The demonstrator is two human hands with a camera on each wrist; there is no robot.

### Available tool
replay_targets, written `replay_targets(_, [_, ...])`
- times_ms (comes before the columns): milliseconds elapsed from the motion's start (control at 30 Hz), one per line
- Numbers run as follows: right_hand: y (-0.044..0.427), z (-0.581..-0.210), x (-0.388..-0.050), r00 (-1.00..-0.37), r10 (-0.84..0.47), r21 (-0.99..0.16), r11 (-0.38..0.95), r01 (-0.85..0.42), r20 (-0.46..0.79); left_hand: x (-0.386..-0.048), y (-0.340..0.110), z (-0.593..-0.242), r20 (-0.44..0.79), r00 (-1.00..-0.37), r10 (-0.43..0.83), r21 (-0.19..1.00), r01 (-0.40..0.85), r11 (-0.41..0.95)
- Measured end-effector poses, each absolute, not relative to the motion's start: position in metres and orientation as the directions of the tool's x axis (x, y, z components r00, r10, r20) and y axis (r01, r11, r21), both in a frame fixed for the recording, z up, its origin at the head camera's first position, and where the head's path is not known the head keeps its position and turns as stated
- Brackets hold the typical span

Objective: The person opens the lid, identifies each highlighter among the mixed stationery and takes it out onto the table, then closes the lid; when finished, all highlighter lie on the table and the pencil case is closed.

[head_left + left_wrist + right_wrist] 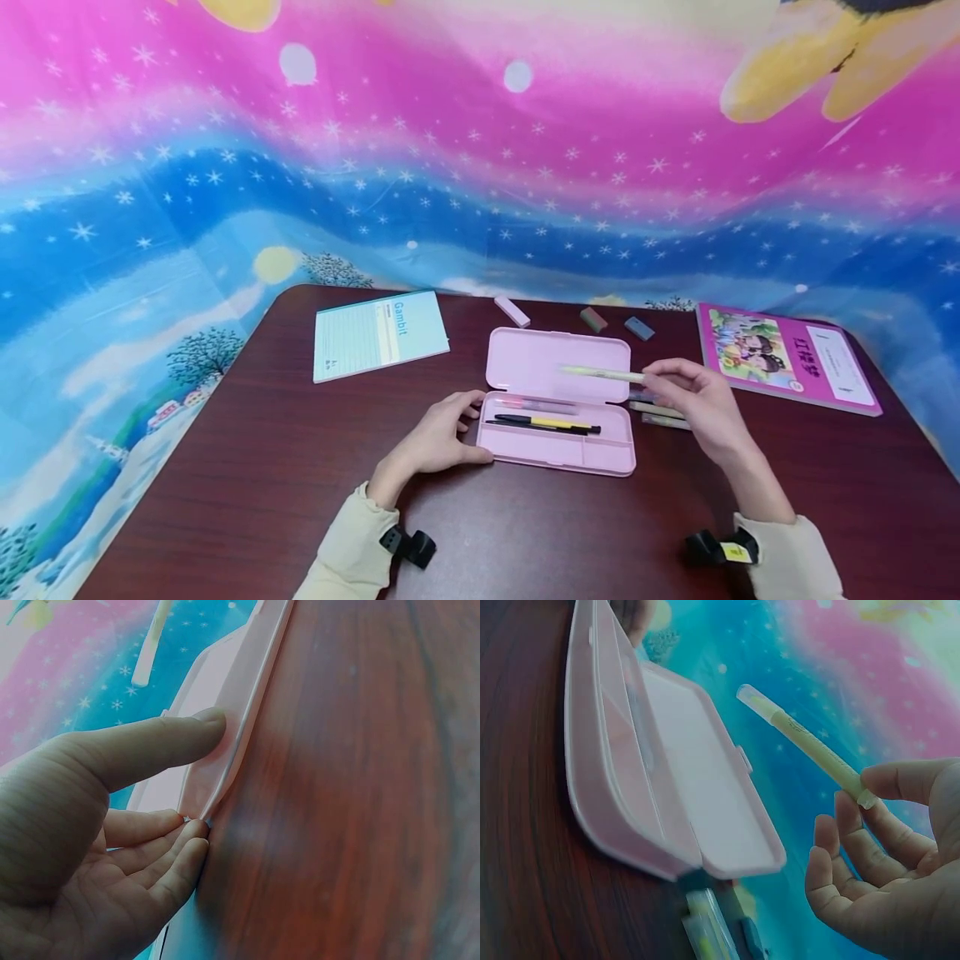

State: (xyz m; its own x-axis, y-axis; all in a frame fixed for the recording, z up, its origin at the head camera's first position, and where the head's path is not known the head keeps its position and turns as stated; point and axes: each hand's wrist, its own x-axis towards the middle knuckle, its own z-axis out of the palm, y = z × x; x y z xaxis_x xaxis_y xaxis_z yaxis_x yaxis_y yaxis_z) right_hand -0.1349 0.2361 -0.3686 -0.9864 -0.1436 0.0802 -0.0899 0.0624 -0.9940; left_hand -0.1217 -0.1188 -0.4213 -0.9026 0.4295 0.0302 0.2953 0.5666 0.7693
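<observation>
With the left hand (435, 433), we're holding the left end of the open pink plastic pencil case (536, 452), a slim black-and-yellow pen (551, 423) lying in its tray. With the right hand (701, 407), we're narrowly pinching a slim pale-yellow, clear-capped highlighter (600, 372) by one end above the case; we're probably best keeping that end-pinch firm, the highlighter parallel to the tray and the case steady. Farther back, a pink block eraser (512, 311) is lying beyond the case.
</observation>
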Motion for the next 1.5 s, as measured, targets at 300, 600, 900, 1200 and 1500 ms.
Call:
replay_targets(300, [0.270,-0.369,-0.125,-0.991,-0.107,-0.994,0.066,-0.086,0.078,-0.121,-0.119,-0.420,0.023,-0.904,0.428,0.771,0.288,0.568])
replay_targets(600, [0.302,-0.380,-0.115,-0.993,-0.111,-0.999,-0.032,-0.034,0.038,-0.123,-0.120,-0.418,0.035,-0.904,0.425,0.767,0.298,0.569])
replay_targets(900, [0.333,-0.393,-0.102,-0.997,-0.069,-1.000,-0.003,0.020,-0.020,-0.123,-0.120,-0.420,0.029,-0.902,0.430,0.763,0.298,0.573])
replay_targets(1200, [0.356,-0.406,-0.092,-0.993,-0.065,-0.990,0.109,0.093,-0.100,-0.122,-0.119,-0.419,0.028,-0.901,0.434,0.761,0.301,0.575])
replay_targets(1500, [0.353,-0.413,-0.094,-0.993,-0.045,-0.950,0.300,0.090,-0.108,-0.122,-0.118,-0.419,0.024,-0.903,0.429,0.762,0.295,0.577])
